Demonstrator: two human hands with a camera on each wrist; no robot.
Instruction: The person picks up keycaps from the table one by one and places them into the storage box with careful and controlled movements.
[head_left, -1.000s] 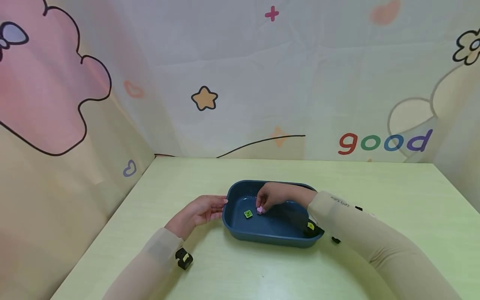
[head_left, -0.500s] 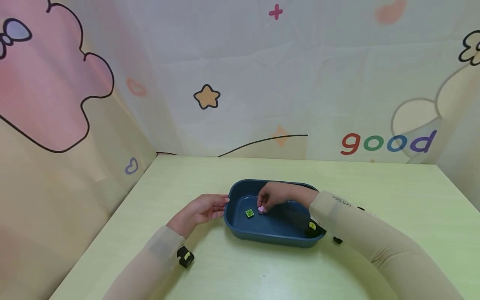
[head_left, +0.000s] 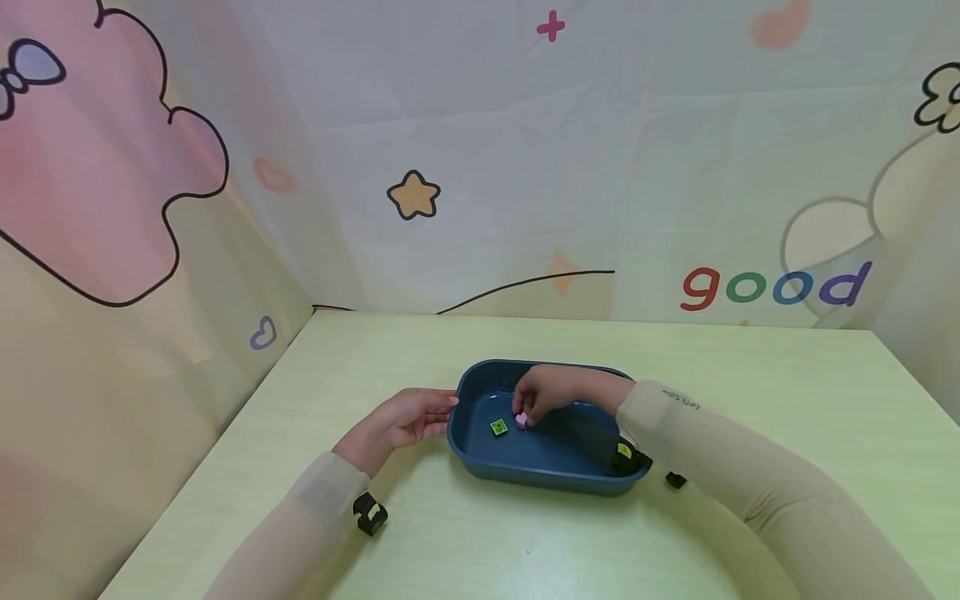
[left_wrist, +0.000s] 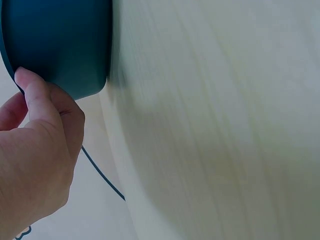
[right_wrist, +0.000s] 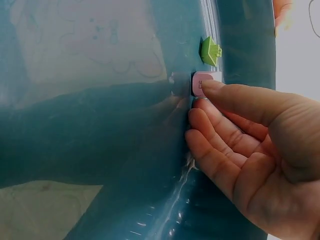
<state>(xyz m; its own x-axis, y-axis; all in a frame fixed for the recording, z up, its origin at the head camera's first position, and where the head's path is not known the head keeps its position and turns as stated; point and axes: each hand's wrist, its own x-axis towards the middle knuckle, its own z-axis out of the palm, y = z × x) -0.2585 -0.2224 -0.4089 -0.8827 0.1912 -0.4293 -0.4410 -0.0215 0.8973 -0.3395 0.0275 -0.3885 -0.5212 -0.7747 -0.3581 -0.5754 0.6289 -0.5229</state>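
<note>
A blue tray [head_left: 525,477] stands on the pale table. Inside it, my right hand [head_left: 551,390] pinches a small pink piece [head_left: 522,420] between thumb and fingers, low over the tray floor. Just left of that piece lies a small green square piece [head_left: 498,427]; the right wrist view shows the green piece [right_wrist: 210,51] beside the pink one [right_wrist: 199,84]. At the tray's left end, my left hand [head_left: 401,423] grips the rim, and in the left wrist view its thumb lies over the tray's edge [left_wrist: 82,82].
A printed cloth [head_left: 480,167] with a star, hearts and the word "good" hangs behind the table [head_left: 450,542] and along its left side. Black devices sit at both wrists, the left one [head_left: 371,513] beside the sleeve.
The head view has shifted slightly. Both hands keep their places at the tray, and the pink and green pieces lie almost where they were.
</note>
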